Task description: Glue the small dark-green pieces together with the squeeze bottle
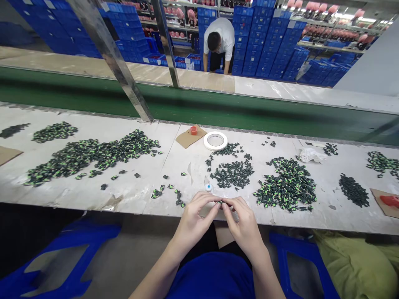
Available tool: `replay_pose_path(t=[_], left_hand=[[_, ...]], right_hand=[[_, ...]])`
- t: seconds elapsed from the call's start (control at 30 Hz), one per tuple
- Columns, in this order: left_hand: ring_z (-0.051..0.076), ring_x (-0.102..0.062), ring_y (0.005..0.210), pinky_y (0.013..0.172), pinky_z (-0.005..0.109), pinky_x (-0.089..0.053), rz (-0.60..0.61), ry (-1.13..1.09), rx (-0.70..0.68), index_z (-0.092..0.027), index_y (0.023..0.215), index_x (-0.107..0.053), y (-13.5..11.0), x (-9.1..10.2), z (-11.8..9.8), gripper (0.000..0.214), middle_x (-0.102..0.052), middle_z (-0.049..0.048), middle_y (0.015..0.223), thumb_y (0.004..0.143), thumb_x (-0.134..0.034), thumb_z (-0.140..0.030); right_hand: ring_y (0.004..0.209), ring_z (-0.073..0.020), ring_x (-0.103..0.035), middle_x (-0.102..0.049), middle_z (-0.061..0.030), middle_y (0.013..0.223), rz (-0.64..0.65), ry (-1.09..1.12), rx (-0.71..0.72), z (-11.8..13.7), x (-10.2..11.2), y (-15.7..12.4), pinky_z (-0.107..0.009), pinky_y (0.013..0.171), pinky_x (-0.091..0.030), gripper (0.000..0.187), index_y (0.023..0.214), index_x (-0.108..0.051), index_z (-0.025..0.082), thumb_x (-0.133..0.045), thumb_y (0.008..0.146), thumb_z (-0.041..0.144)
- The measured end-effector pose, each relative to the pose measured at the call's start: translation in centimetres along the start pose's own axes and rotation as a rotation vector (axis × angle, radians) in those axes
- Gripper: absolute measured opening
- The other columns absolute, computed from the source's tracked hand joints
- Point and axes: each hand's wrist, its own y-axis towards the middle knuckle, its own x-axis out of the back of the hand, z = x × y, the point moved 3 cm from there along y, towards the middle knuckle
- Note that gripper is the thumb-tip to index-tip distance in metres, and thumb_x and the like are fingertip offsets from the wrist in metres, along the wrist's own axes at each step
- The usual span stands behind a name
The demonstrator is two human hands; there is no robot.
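Observation:
My left hand and my right hand meet at the near edge of the white worktable. Both pinch one small dark part between their fingertips. Just beyond them lies a pile of dark parts, and a small white and blue cap sits close to my left fingers. To the right is a heap of dark-and-green parts. A few loose parts lie left of my hands.
A big spread of green-and-dark parts covers the table's left. A white tape ring and a cardboard piece with an orange cap lie further back. A green conveyor belt runs behind. A person in a white shirt bends among blue crates.

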Motion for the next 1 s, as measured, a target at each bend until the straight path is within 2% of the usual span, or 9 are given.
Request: replay_pose_path(t=[0.23,0.43,0.53,0.73,1.0], left_hand=[[0.02,-0.067,0.093,0.082,0.032,-0.055,0.026,-0.018,0.059,-0.021,0.098,-0.069,-0.2,-0.2,0.0,0.016,-0.07,0.0065,0.096,0.085,-0.06,-0.023],[0.02,-0.068,0.093,0.081,0.033,-0.057,0.01,-0.022,0.078,-0.022,0.098,-0.069,-0.2,-0.4,-0.6,0.017,-0.069,0.0059,0.096,0.083,-0.06,-0.022],[0.02,-0.068,0.092,0.08,0.032,-0.057,-0.007,-0.041,0.124,-0.022,0.096,-0.069,-0.4,-0.6,-1.2,0.016,-0.069,0.0052,0.094,0.082,-0.06,-0.021],[0.018,-0.068,0.087,0.079,0.029,-0.057,-0.088,-0.077,0.172,-0.021,0.097,-0.068,-1.0,-1.0,-1.3,0.018,-0.069,0.0043,0.093,0.079,-0.063,-0.02],[0.018,-0.069,0.087,0.08,0.031,-0.057,-0.081,-0.108,0.18,-0.021,0.097,-0.065,-1.1,-1.2,-0.9,0.019,-0.07,0.0052,0.092,0.079,-0.064,-0.02]], right_hand=[[0.091,-0.0207,-0.064,-0.068,-0.0074,0.092,0.03,0.089,-0.058,-0.1,0.8,-0.3,-0.032,0.073,-0.057,0.012,0.095,-0.061,0.021,-0.05,0.092,0.021],[0.115,-0.0204,-0.061,-0.063,-0.0112,0.124,0.114,0.311,-0.183,-0.9,0.0,-1.1,-0.034,0.087,-0.057,0.012,0.1,-0.055,0.022,-0.045,0.095,0.026],[0.115,-0.0206,-0.062,-0.065,-0.0114,0.121,0.102,0.373,-0.206,-0.9,-0.2,-1.3,-0.037,0.092,-0.055,0.01,0.097,-0.054,0.022,-0.046,0.095,0.028],[0.12,-0.023,-0.059,-0.067,-0.0137,0.118,0.036,0.347,-0.186,-0.7,-0.4,-1.4,-0.041,0.095,-0.053,0.008,0.094,-0.054,0.021,-0.05,0.093,0.027],[0.117,-0.0222,-0.061,-0.068,-0.0129,0.116,-0.005,0.333,-0.164,-0.8,-0.3,-1.8,-0.04,0.092,-0.055,0.01,0.096,-0.055,0.021,-0.047,0.094,0.028]])
